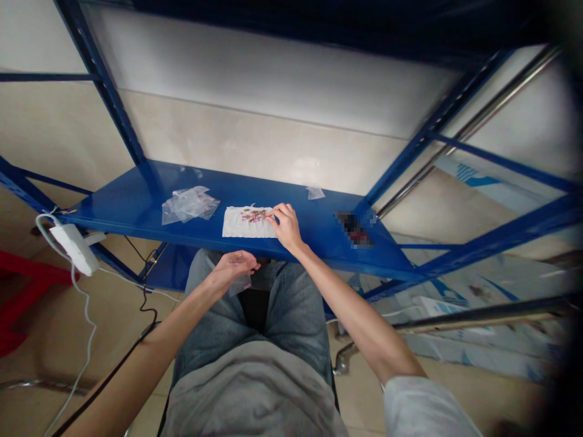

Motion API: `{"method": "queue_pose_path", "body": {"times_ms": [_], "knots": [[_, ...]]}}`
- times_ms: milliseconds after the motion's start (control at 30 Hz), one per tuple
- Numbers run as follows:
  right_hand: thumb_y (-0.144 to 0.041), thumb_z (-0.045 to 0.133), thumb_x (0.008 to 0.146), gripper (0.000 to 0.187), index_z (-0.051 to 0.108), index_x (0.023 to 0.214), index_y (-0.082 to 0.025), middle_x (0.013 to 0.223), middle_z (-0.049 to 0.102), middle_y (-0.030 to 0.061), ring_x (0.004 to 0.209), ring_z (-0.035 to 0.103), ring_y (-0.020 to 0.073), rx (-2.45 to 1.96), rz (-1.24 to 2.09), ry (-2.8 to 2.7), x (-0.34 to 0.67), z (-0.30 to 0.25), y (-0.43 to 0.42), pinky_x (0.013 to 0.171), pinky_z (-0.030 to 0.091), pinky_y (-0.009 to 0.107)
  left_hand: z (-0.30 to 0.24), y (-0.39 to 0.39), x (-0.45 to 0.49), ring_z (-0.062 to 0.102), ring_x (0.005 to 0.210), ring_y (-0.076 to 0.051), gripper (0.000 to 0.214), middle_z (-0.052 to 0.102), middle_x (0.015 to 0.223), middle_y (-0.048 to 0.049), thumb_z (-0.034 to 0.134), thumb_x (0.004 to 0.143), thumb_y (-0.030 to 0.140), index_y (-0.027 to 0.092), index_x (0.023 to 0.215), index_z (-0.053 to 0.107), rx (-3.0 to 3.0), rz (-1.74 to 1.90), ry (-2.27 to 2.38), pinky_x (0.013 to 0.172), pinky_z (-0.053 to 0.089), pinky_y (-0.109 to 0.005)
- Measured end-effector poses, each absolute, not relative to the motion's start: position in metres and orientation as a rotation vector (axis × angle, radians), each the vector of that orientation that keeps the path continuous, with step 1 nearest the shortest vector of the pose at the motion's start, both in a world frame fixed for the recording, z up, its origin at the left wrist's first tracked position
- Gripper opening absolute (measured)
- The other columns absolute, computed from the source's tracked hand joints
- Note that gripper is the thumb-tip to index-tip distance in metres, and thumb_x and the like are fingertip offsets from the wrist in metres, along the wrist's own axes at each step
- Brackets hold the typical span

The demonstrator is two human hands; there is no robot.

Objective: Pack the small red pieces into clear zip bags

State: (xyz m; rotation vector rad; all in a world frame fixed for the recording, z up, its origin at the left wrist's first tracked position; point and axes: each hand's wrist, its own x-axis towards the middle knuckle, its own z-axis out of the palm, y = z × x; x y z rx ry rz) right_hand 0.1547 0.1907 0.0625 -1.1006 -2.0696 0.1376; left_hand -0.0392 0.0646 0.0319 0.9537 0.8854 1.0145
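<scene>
One blue steel shelf (136, 200) carries clear plastic bags (189, 204) and a white sheet (248, 223). Your right hand (286, 227) bunches at the sheet's edge beside reddish bits (254, 215); you cannot tell if it grips any. Your left hand (234, 267) lies open above your lap, a small clear bag (240, 284) at its underside.

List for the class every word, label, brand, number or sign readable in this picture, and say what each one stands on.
No readable text appears anywhere.
The white power strip shows no legible marks.
The pixelated patch on the blue steel shelf is too blurred to read.
The printed sheeting at right shows blue shapes, but no legible words.
</scene>
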Motion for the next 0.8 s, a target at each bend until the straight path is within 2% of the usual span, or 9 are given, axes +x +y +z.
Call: {"method": "queue_pose_path", "body": {"times_ms": [100,200,367,467,633,700,800], "knots": [[-0.028,0.061,0.089,0.011,0.071,0.092,-0.024,0.1,0.06,0.0064,0.103,0.049,0.0257,-0.994,0.297,-2.025,0.146,0.075,0.151,0.096,0.038,0.043,0.032,0.061,-0.038,0.066,0.086,-0.019,0.03,0.071,0.085,-0.0074,0.081,0.068,0.037,0.014,0.082,0.068,1.017,0.98,0.879,0.079,0.049,-0.029],[-0.031,0.064,0.088,0.01,0.072,0.09,-0.025,0.099,0.061,0.0056,0.103,0.051,0.0249,-0.945,0.472,-1.996,0.139,0.074,0.099,0.095,0.04,0.042,0.033,0.057,-0.034,0.064,0.081,-0.018,0.029,0.07,0.085,-0.0079,0.08,0.066,0.034,0.013,0.082,0.069,1.123,0.861,0.887,0.07,0.048,-0.026],[-0.024,0.068,0.085,0.005,0.072,0.083,-0.025,0.102,0.061,0.0051,0.1,0.053,0.0217,-1.01,0.675,-2.059,0.146,0.04,0.048,0.091,0.042,0.04,0.017,0.053,-0.023,0.05,0.052,-0.009,0.023,0.057,0.061,0.001,0.078,0.064,0.03,0.013,0.073,0.065,1.219,0.656,0.843,0.048,0.036,-0.021],[-0.019,0.069,0.083,0.008,0.074,0.078,-0.024,0.104,0.061,0.0058,0.1,0.054,0.0218,-0.994,0.726,-2.179,0.156,0.023,0.052,0.091,0.042,0.041,0.005,0.051,-0.015,0.043,0.045,-0.006,0.022,0.052,0.056,0.0038,0.076,0.065,0.029,0.012,0.073,0.064,1.232,0.608,0.878,0.044,0.031,-0.019],[-0.023,0.063,0.088,0.014,0.075,0.082,-0.024,0.11,0.064,0.0064,0.105,0.055,0.0226,-0.977,0.808,-2.198,0.161,0.021,0.068,0.093,0.042,0.042,0.002,0.051,-0.008,0.057,0.057,-0.012,0.025,0.066,0.071,-0.0055,0.076,0.064,0.028,0.011,0.08,0.068,1.118,0.62,0.92,0.048,0.041,-0.021],[-0.027,0.055,0.094,0.021,0.075,0.086,-0.024,0.108,0.065,0.0063,0.104,0.057,0.0215,-0.966,0.893,-2.158,0.161,0.024,0.069,0.094,0.042,0.041,0.006,0.052,-0.009,0.063,0.066,-0.015,0.028,0.069,0.08,-0.0096,0.077,0.067,0.03,0.01,0.085,0.069,1.043,0.641,0.859,0.054,0.046,-0.022],[-0.032,0.048,0.097,0.032,0.072,0.081,-0.021,0.106,0.065,0.0065,0.103,0.059,0.0202,-0.909,1.031,-2.09,0.162,0.028,0.068,0.094,0.043,0.037,0.011,0.051,-0.012,0.066,0.072,-0.017,0.032,0.071,0.084,-0.0124,0.077,0.071,0.033,0.01,0.09,0.069,0.968,0.667,0.754,0.062,0.049,-0.024]]}}
